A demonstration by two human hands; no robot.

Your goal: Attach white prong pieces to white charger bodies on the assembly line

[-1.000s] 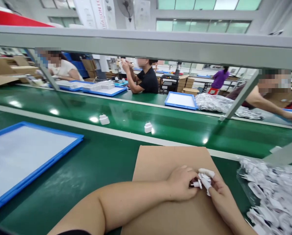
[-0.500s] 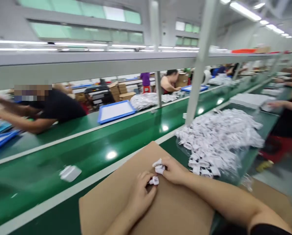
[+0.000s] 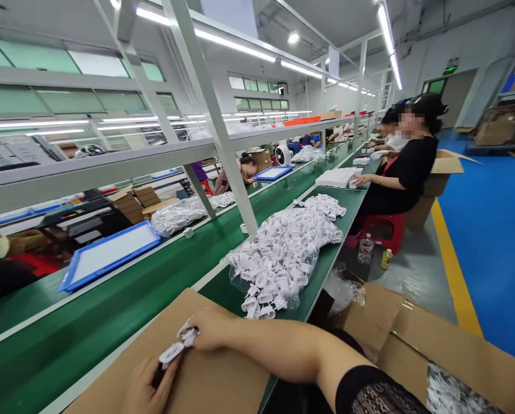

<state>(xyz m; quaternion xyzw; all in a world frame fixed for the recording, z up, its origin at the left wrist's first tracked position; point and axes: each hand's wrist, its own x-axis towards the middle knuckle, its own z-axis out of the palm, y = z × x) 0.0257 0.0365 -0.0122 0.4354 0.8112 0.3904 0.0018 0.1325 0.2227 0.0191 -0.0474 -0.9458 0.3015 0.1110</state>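
My left hand [image 3: 148,386] sits at the bottom edge on a brown cardboard sheet [image 3: 166,322], closed around a small white plastic plug adapter [image 3: 171,353]. Just above it, my right hand [image 3: 210,329] pinches a second white piece [image 3: 188,334], which is partly hidden by my fingers. The two pieces are close together, and I cannot tell whether they touch. Beyond my right forearm, a clear plastic bag [image 3: 283,259] spills a heap of similar white parts onto the green bench.
A green conveyor runs alongside, carrying a blue-framed tray [image 3: 111,253] and a small white adapter [image 3: 188,232]. An open cardboard box [image 3: 412,339] stands at lower right. A seated co-worker in black [image 3: 399,178] works farther along the bench, beside a stack of white trays [image 3: 337,177].
The view has swung right along the bench, bringing the floor and box into sight. My hands now appear at lower left and still hold the white pieces.
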